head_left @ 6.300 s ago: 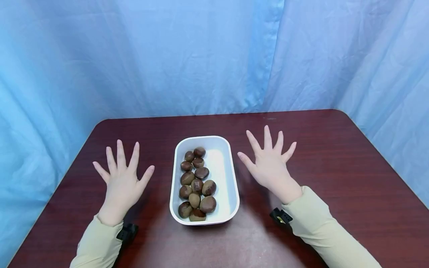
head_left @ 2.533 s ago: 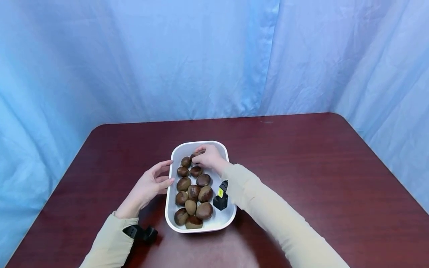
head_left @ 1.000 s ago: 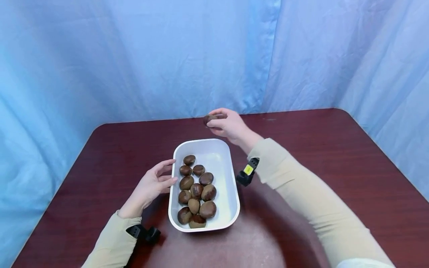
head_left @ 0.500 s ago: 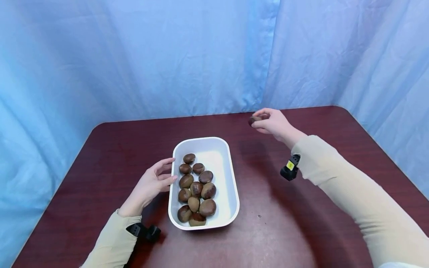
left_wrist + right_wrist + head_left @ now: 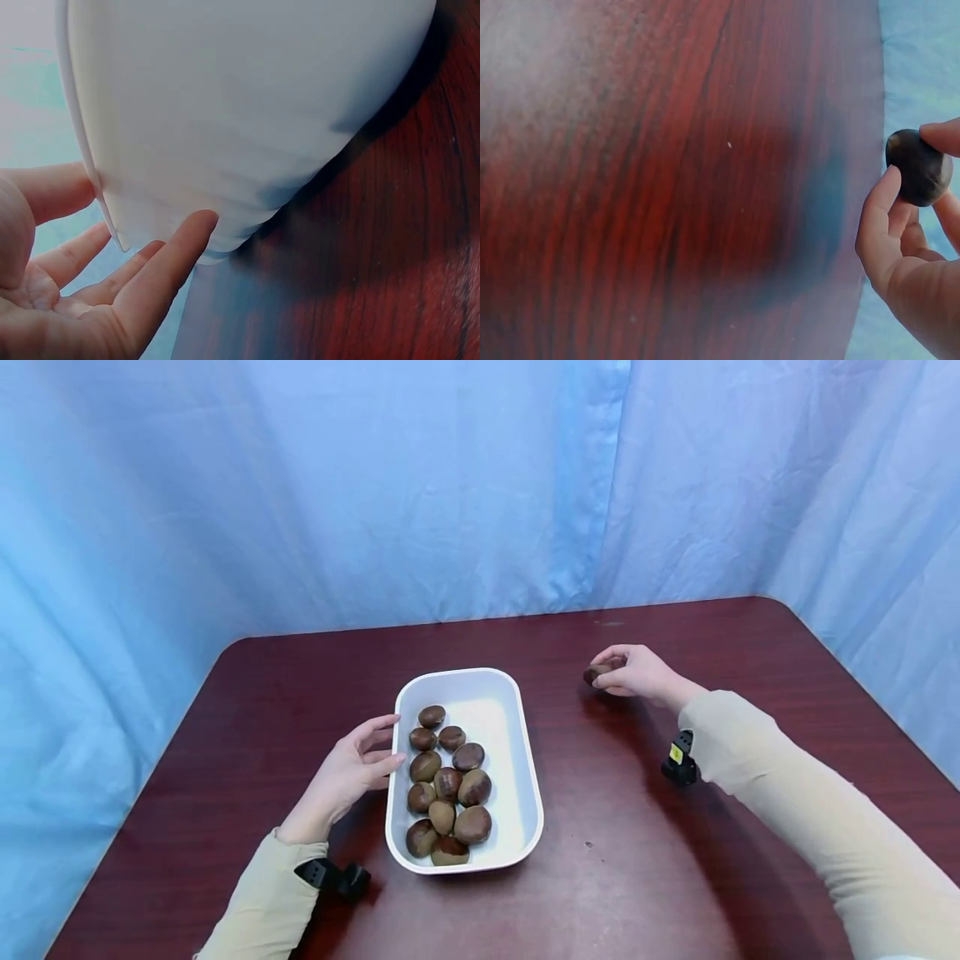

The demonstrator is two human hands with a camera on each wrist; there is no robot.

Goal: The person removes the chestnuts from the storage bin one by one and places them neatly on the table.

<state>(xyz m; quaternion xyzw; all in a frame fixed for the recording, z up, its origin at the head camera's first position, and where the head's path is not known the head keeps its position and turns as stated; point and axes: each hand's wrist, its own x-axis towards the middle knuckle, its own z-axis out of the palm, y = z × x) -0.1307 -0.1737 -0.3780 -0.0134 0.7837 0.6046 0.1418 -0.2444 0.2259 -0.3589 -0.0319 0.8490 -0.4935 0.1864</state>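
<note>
A brown chestnut (image 5: 592, 674) is pinched between the thumb and fingers of my right hand (image 5: 647, 677), right of the white tray (image 5: 504, 752). In the right wrist view the chestnut (image 5: 921, 169) looks dark and glossy, held off the table with its shadow below. Several more chestnuts (image 5: 447, 783) lie along the tray's left half. My left hand (image 5: 347, 779) rests its extended fingers against the tray's left side. From the left wrist, the fingertips of this hand (image 5: 97, 300) touch the rim and outer wall (image 5: 225, 97).
The tray stands on a dark red wood-grain table (image 5: 577, 868). Blue curtains (image 5: 420, 493) hang behind the far edge and on both sides. Each sleeve carries a black wrist camera, the left one (image 5: 333, 878) close to the tray's near left corner.
My right hand took a chestnut from the tray's far end, lifted it out, carried it right and has lowered it toward the table. The left hand came to the tray's side and stays there.
</note>
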